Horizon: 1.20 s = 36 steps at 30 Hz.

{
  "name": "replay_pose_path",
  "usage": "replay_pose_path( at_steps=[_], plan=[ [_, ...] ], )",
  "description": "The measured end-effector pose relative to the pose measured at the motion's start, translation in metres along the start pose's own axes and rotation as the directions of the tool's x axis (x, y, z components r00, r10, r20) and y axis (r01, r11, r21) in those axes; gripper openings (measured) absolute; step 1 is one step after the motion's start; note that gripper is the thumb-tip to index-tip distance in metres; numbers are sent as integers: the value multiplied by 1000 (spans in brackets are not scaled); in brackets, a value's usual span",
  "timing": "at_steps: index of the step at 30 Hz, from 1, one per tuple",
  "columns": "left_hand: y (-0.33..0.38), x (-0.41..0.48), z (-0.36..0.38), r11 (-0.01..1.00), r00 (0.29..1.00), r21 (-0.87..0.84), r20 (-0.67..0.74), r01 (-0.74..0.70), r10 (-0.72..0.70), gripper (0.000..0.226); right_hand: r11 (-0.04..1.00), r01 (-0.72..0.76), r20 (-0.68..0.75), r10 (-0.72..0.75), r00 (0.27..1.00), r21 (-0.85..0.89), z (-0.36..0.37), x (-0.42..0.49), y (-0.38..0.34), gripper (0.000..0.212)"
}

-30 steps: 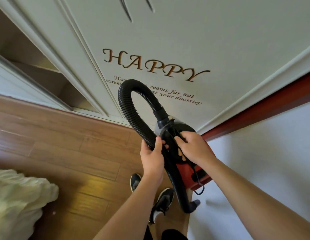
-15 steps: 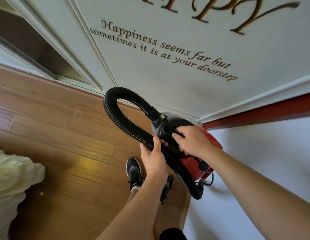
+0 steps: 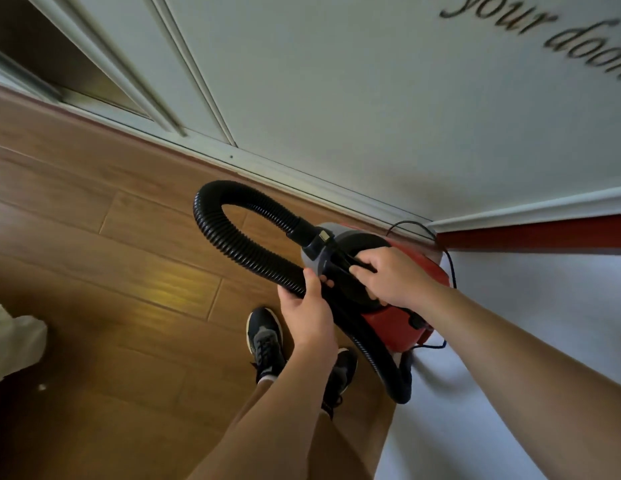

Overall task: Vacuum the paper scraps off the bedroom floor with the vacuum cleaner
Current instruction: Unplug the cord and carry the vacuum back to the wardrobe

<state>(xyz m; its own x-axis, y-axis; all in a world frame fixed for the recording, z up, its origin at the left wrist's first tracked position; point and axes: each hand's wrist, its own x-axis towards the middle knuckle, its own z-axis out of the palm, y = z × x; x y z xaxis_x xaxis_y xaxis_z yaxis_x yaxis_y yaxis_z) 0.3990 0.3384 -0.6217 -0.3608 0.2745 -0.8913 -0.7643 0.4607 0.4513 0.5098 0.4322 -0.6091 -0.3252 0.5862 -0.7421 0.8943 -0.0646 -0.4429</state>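
The small red canister vacuum cleaner [image 3: 388,327] with its grey and black top is held up in both bare hands, close to the corner where the pale wardrobe door [image 3: 371,98] meets a dark red strip of trim [image 3: 531,233] and a white surface [image 3: 544,306] on the right. The right hand [image 3: 388,278] is closed around the black carrying handle [image 3: 350,263] on top of the body, fingers wrapped over it. The left hand [image 3: 307,313] is curled round the black ribbed flexible hose [image 3: 233,244], thumb lying up along it, just beside the right hand. From the grey collar at the front of the body the hose loops up and to the left, curves back under the left hand, and runs down along the red casing to its free end [image 3: 401,393], which hangs low against the white surface. A thin black power cord [image 3: 447,261] arcs behind the machine by the red trim. Below, two dark sneakers [image 3: 265,337] stand on the brown wooden plank floor [image 3: 129,237]. One tiny white scrap [image 3: 42,387] lies on the floor at the far left, well apart from the vacuum, just beside a rumpled cream-white fabric [image 3: 14,341] at the frame's edge. Blurred brown script lettering [image 3: 544,32] shows on the door at upper right.
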Motion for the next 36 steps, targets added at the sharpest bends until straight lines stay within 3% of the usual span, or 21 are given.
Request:
replay_pose_path(
  at_steps=[5, 20, 36],
  plan=[
    [-5, 45, -3, 999, 999, 12, 3, 49, -49, 10, 1000, -12, 26, 13, 1000, -18, 17, 35, 8, 29],
    [-39, 148, -4, 997, 999, 59, 7, -54, 53, 8, 1000, 0, 68, 0, 998, 2, 54, 133, 41, 26],
    [-68, 192, 7, 997, 997, 27, -29, -68, 69, 10, 991, 101, 130, -89, 988, -85, 66, 188, 76, 23]
  ],
)
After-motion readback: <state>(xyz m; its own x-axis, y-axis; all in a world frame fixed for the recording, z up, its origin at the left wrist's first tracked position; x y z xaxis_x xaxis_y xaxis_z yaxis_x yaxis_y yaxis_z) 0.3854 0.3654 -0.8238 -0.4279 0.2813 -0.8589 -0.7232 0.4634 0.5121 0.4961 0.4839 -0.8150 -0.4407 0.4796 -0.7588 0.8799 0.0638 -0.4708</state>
